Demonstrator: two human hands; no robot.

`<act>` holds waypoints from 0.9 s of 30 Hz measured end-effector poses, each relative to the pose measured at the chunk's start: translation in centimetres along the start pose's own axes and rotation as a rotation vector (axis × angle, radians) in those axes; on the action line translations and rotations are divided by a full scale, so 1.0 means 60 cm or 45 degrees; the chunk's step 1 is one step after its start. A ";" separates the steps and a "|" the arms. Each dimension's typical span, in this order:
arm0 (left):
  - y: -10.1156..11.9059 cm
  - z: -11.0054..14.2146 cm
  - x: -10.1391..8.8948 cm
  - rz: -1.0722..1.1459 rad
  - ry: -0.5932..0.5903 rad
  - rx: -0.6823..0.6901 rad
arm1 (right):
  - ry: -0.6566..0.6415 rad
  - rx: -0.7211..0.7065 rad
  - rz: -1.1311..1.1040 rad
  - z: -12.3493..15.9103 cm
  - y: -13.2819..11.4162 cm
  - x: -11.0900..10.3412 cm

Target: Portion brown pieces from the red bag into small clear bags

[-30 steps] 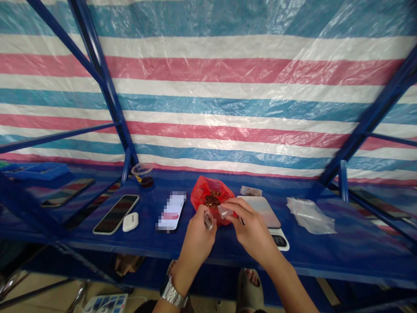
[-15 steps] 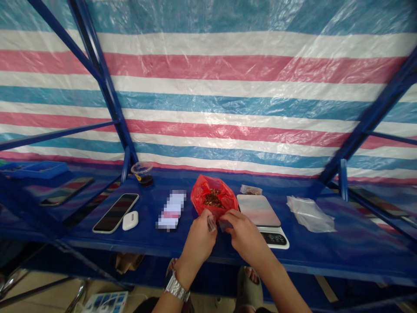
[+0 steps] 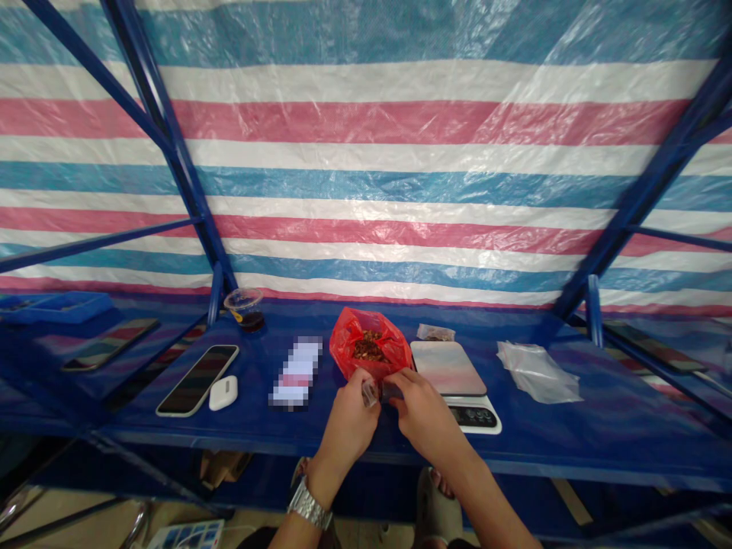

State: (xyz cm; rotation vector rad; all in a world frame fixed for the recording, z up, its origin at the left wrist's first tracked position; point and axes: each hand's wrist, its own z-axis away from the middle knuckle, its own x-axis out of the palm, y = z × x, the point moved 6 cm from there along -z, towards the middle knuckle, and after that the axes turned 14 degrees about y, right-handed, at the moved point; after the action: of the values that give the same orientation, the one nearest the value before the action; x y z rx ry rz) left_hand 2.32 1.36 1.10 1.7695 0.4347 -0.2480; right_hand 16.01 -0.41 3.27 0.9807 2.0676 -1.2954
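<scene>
Here we go, both hands working right at the front edge of the blue shelf (image 3: 600,435)! The left hand (image 3: 348,424), watch (image 3: 309,503) on the wrist, has its fingers (image 3: 355,383) pressed together, pinching a small clear sachet (image 3: 370,393). The right hand (image 3: 426,412) comes in just beside it, thumb and fingers (image 3: 400,379) closed on a small clear piece (image 3: 390,392), and it's too small to tell exactly what that piece is! Right behind the two hands sits the red bag (image 3: 370,345), its mouth open, with reddish-brown dried pieces (image 3: 369,347) heaped inside, and the left fingers are nearly touching it.

To the right, a digital scale (image 3: 449,377) lies almost against the red bag, a small packet (image 3: 435,332) just behind it, and further along there's a flat stack of clear bags (image 3: 537,372). Over on the left, a blurred card (image 3: 296,374), then a white earbud case (image 3: 223,393) beside a phone (image 3: 197,380). Behind those stands a plastic cup (image 3: 245,309) with dark liquid in the bottom, and a blue tray (image 3: 57,306) sits out at the far left. Behind it all, a striped tarp (image 3: 366,191) hangs across the blue steel frame (image 3: 171,152).
</scene>
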 end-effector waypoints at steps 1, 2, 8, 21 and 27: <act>0.000 0.000 0.001 0.052 0.009 -0.008 | 0.008 0.006 -0.041 0.000 0.002 0.000; 0.001 -0.001 0.001 0.105 0.014 -0.017 | 0.016 0.018 -0.081 0.001 0.004 0.001; 0.016 -0.010 -0.019 0.286 0.135 -0.010 | 0.123 0.122 -0.280 -0.005 0.015 -0.013; 0.026 -0.006 0.001 0.411 0.099 0.042 | 0.347 -0.366 -0.341 -0.005 -0.070 -0.058; 0.031 -0.010 0.014 0.637 0.085 0.005 | 0.422 -0.287 -0.340 -0.009 -0.057 -0.061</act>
State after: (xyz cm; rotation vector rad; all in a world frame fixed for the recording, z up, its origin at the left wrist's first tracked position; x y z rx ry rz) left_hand 3.80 1.73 2.58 1.8325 0.0286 0.1648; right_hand 15.54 -2.06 8.03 0.8865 2.6075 -1.0422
